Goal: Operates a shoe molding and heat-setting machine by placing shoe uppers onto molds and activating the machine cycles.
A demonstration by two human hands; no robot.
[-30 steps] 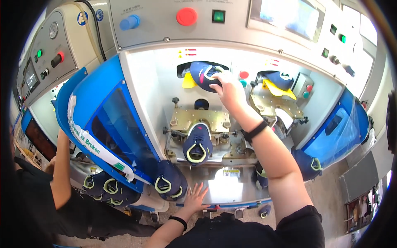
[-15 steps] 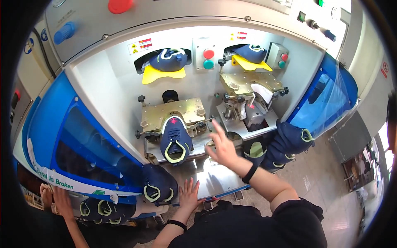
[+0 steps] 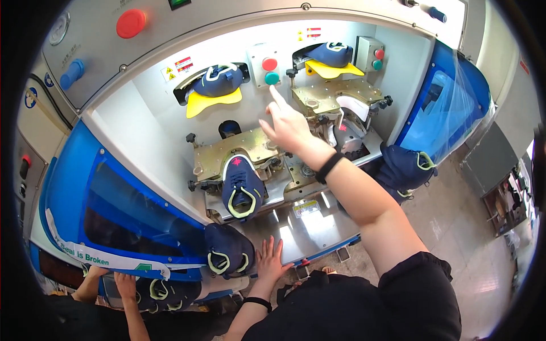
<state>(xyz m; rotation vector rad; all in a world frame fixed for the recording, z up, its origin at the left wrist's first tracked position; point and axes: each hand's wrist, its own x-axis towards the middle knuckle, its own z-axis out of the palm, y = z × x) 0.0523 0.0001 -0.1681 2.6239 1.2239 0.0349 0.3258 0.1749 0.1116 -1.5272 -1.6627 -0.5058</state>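
My right hand [image 3: 287, 126] reaches up inside the machine. Its index finger stretches toward the green button [image 3: 272, 78], below the red button [image 3: 269, 63]; whether it touches I cannot tell. Nothing shows in that hand. My left hand [image 3: 269, 260] lies with spread fingers on the metal ledge [image 3: 310, 233], beside a navy shoe upper [image 3: 228, 250] with a lime collar lining. A navy shoe upper [image 3: 242, 187] is set toe-in on the left brass-coloured fixture [image 3: 224, 149], a red light mark on its toe. Two more uppers sit on yellow-edged holders above: left [image 3: 218, 79], right [image 3: 330, 54].
The right fixture [image 3: 335, 94] holds a white curved pad. Navy uppers [image 3: 405, 167] hang at the right end. Blue doors flank the bay, left [image 3: 128, 199] and right [image 3: 441, 102]. At lower left, another person's hands [image 3: 125, 284] are near several uppers [image 3: 165, 292].
My right hand has moved up and left, from above the ledge to the green button. My left hand stays on the ledge. The other person's hands have shifted, and the view has turned slightly.
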